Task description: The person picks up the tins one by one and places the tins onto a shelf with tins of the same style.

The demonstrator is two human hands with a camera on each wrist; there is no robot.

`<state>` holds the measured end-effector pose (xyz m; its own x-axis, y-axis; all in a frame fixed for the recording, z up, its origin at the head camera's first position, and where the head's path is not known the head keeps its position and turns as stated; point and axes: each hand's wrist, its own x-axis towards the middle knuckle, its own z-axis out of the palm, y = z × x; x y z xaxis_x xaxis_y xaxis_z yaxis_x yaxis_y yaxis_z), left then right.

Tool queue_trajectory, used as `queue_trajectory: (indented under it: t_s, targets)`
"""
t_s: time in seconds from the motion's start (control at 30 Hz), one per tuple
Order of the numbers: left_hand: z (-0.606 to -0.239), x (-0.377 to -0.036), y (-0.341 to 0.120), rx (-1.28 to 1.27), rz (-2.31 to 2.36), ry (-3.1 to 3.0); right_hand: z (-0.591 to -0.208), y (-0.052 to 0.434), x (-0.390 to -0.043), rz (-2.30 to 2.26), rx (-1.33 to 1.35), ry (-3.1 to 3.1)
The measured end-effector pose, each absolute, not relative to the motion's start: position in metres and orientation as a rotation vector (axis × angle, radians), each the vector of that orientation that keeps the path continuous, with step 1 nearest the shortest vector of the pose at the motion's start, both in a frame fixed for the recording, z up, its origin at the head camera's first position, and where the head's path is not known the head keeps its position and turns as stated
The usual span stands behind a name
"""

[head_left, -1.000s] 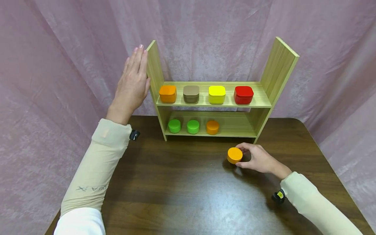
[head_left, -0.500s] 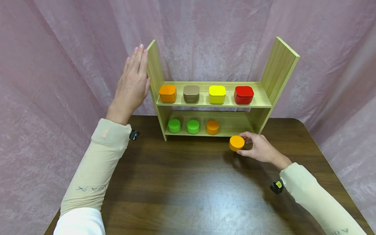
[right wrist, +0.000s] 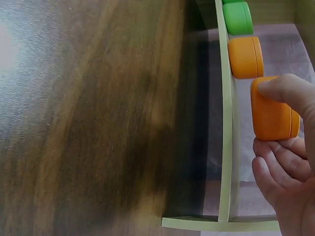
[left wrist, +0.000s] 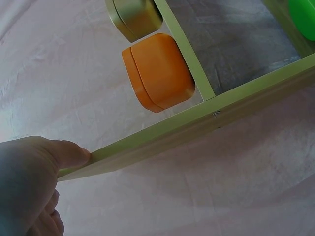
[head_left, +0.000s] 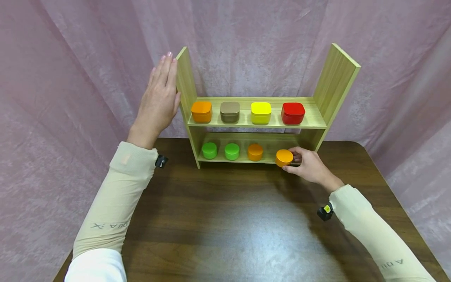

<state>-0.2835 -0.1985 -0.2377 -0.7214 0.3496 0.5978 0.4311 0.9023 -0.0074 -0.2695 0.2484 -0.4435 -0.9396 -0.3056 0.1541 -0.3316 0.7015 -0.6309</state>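
Note:
My right hand (head_left: 303,164) grips a round orange tin (head_left: 284,157) (right wrist: 269,114) at the front edge of the lower shelf of a wooden rack (head_left: 331,86), just right of another round orange tin (head_left: 255,152) (right wrist: 244,57). Two round green tins (head_left: 220,150) stand further left on that shelf. My left hand (head_left: 160,96) lies flat with straight fingers against the outside of the rack's left side panel (left wrist: 197,125). The upper shelf carries orange (head_left: 201,111) (left wrist: 157,71), brown (head_left: 230,112), yellow (head_left: 260,112) and red (head_left: 293,113) square tins.
The rack stands at the back of a dark wooden table (head_left: 229,219), against a pink cloth backdrop (head_left: 70,78). The lower shelf has bare board right of the held tin.
My right hand has carried the orange tin from the tabletop up and back to the lower shelf's front edge. The left hand has stayed on the side panel.

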Motion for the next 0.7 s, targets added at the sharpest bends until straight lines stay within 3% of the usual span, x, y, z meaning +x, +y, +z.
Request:
queue_trajectory:
  t_s: [0.7]
  targets:
    - [-0.238, -0.284, -0.198, -0.548, -0.173, -2.447, -0.451, 0.247, -0.291, 1.040, 0.384, -2.917]
